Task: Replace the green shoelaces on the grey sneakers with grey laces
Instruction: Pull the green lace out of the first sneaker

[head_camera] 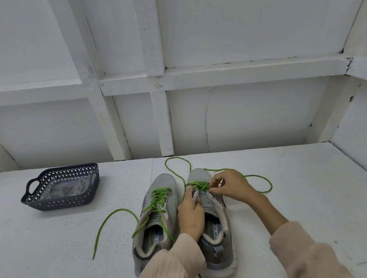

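Note:
Two grey sneakers stand side by side on the white surface, toes away from me. The left sneaker (151, 223) is laced with a green lace (158, 199) whose loose ends trail left. On the right sneaker (217, 230) the green lace (197, 185) crosses only the lowest eyelets near the toe, and long loops lie beyond and right of the shoe. My left hand (190, 215) grips the shoe's left eyelet flap. My right hand (229, 187) pinches the green lace at the lowest eyelets.
A dark perforated basket (35, 199) stands at the back left with a clear bag of greyish laces (66, 188) inside. A white panelled wall rises behind the surface, and a side wall closes it on the right.

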A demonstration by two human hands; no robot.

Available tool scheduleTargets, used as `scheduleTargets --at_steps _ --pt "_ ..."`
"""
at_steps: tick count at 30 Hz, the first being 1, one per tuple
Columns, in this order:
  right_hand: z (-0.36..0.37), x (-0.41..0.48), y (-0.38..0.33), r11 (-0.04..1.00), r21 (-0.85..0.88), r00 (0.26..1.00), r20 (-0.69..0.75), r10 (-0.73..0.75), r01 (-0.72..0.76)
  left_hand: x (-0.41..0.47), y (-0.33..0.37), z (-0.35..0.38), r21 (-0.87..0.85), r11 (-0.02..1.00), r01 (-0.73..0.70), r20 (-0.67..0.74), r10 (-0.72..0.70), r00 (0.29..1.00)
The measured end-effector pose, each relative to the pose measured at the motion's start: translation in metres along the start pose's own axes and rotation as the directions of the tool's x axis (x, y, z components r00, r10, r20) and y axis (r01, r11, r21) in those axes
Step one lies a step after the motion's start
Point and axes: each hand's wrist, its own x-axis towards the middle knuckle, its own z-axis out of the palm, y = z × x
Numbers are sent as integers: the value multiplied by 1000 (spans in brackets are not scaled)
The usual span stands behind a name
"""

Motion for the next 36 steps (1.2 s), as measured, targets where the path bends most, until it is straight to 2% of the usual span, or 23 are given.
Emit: scheduleTargets --at_steps 5,10,13,19,21,23,26,27,32,36 --pt "-1 4 -2 994 -111 1000 19 -20 22 -2 2 -1 6 1000 2 1 -2 1000" --pt "0 8 -8 982 183 996 85 33 -48 -3 3 -2 22 1000 -4 -4 4 1000" --pt "-1 6 -3 972 226 992 122 42 -69 -3 3 -1 23 1000 -1 -11 1 1000" --pt "10 5 2 987 158 998 -38 42 -36 -2 3 0 31 999 10 -12 -9 1000" --pt "11 7 0 991 130 999 -30 44 -39 -2 3 -2 33 999 6 -5 -6 1000" --pt "7 10 -2 978 195 996 -32 80 -72 -3 3 -3 37 999 4 4 -4 1000" --pt "3 10 -2 902 418 982 -102 161 -104 -4 4 -3 52 999 -1 0 1 1000" --pt "3 9 -1 889 446 981 -103 166 -104 -4 5 -2 58 998 -2 -4 2 1000" --pt "12 0 7 895 408 980 -4 197 -178 -4 6 -1 73 997 -8 0 8 1000" --pt "9 0 8 908 390 979 -63 192 -153 -4 6 -2 76 997 -8 -1 8 1000"
